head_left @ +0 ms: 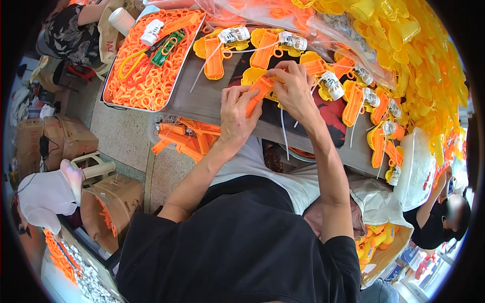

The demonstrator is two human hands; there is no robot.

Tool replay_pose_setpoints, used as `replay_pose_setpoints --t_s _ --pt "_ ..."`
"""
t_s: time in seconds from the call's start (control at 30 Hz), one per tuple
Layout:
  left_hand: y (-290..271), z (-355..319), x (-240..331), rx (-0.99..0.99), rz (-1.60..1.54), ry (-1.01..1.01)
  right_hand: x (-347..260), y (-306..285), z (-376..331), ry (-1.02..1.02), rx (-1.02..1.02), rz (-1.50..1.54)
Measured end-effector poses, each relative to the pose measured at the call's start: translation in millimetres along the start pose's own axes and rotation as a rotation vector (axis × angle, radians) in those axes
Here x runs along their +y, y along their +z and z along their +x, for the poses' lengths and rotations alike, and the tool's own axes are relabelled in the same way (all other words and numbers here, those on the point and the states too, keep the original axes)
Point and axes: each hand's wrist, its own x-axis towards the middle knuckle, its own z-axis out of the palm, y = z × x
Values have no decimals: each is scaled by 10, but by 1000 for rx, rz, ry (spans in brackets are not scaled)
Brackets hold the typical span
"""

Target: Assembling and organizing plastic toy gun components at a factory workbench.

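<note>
Over the table's near edge, my left hand [236, 112] is closed around a long orange plastic toy-gun part [258, 94]. My right hand [294, 87] has its thumb and fingers pinched at the upper end of that part; whether a smaller piece is between the fingertips I cannot tell. Behind the hands shows a yellow toy-gun half shell [251, 76], partly covered by them. Beyond it lie two part-built toy guns, one at the left [214, 56] and one at the centre [265, 48], each with an orange body, a white printed cylinder unit and a trigger ring.
On the left stands a metal tray [174, 88] of orange rings, holding green-handled cutters [167, 49]. More part-built toy guns [353, 103] line the right side beside a heap of yellow shells [419, 76]. Loose orange parts [187, 136] sit below the table edge. Another person [439, 217] is at far right.
</note>
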Motion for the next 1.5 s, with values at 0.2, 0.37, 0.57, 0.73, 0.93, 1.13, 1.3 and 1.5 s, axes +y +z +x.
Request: replay_pose_setpoints --t_s 0.2,0.37,0.57,0.73,0.93,1.13,1.3,1.5 --pt "-35 17 -27 -30 -36 -8 85 -207 -151 19 -137 90" --pt "-64 25 -34 -36 -92 -29 89 -293 -547 151 69 137" --pt "-68 6 -25 -77 -50 -24 76 -357 -628 195 2 243" --pt "-39 -2 15 -62 -8 21 90 -397 -692 193 -21 235" --pt "-54 32 8 -131 102 36 213 -509 -692 217 -3 385" --pt "-184 148 30 -147 86 7 180 -448 -593 392 88 494" --pt "-66 773 336 -308 90 377 96 -487 -597 363 186 427" --pt "44 950 179 -525 -66 470 -44 -438 -593 308 282 318"
